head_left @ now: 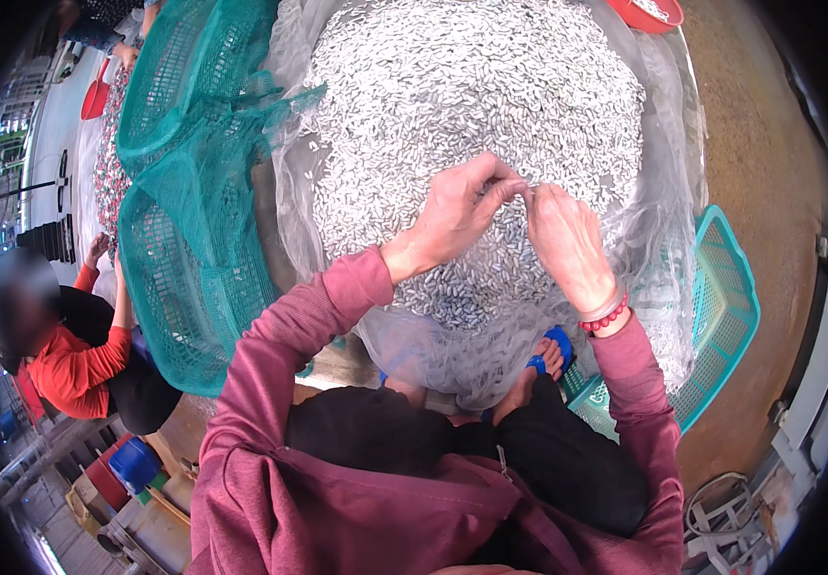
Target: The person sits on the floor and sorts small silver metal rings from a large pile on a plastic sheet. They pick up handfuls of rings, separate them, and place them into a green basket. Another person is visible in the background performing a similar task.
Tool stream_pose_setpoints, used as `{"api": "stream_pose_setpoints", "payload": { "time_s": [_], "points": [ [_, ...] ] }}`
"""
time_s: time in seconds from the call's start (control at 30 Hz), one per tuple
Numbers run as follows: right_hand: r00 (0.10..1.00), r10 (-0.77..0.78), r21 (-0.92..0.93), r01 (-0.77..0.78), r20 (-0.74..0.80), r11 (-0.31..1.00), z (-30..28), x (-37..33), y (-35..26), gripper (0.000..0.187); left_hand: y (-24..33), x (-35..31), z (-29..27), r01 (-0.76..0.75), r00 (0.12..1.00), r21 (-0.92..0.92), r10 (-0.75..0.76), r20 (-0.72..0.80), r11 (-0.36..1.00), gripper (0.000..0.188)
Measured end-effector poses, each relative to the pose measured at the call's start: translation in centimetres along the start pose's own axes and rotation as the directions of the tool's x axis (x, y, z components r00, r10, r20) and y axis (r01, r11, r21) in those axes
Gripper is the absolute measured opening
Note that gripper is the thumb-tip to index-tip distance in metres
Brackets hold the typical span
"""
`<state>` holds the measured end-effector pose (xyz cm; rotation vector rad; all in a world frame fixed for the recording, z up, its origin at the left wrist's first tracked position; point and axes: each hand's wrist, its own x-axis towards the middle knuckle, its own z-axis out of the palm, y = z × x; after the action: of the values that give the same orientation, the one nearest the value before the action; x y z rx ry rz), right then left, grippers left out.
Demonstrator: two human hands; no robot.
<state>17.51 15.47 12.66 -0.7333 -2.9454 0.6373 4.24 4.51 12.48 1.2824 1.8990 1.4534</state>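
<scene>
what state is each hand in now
Left hand: fingers pinched closed; cannot tell whether they hold anything.
Right hand: fingers curled; grip cannot be told.

pellets (471, 67) silvery white, blue-grey at near edge; net (674, 182) whitish; sleeves (294, 321) maroon; beaded bracelet (609, 318) red; sandals (561, 347) blue; right basket (746, 287) turquoise; co-worker's top (69, 379) orange-red; left pile (109, 182) speckled red/white

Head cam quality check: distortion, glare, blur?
Head view: black fisheye vignette, straight edges bowing near the rim. Head view: small pale pieces bright toward the top, darker and bluish below the hands, likely shade. Head view: patch over the co-worker blurred; whatever lies between left hand and right hand too small to tell.
</scene>
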Motion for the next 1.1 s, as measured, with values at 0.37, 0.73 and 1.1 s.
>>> {"api": "stream_pose_setpoints", "payload": {
  "time_s": [0.37, 0.73, 1.1],
  "points": [
    [0.981, 0.011, 0.398, -0.089, 0.193, 0.913, -1.5, 1.5, 0.4, 0.025, 0.3, 1.0, -1.5, 0.102, 0.975, -0.307, -0.033, 0.221, 0.946, 0.013],
    [0.943, -0.278, 0.837, -0.298, 0.183, -0.459, 1.8, 1.2, 7.0, 0.033, -7.8, -0.3, -4.8, 0.701, 0.703, -0.643, -0.454, 0.547, 0.310, 0.014],
    [0.976, -0.101, 0.471, -0.001, 0.191, 0.882, 9.8, 2.2, 5.9, 0.019, -10.5, 0.8, -3.2, 0.289, 0.877, 0.107, -0.308, 0.368, 0.951, 0.018]
  ]
}}
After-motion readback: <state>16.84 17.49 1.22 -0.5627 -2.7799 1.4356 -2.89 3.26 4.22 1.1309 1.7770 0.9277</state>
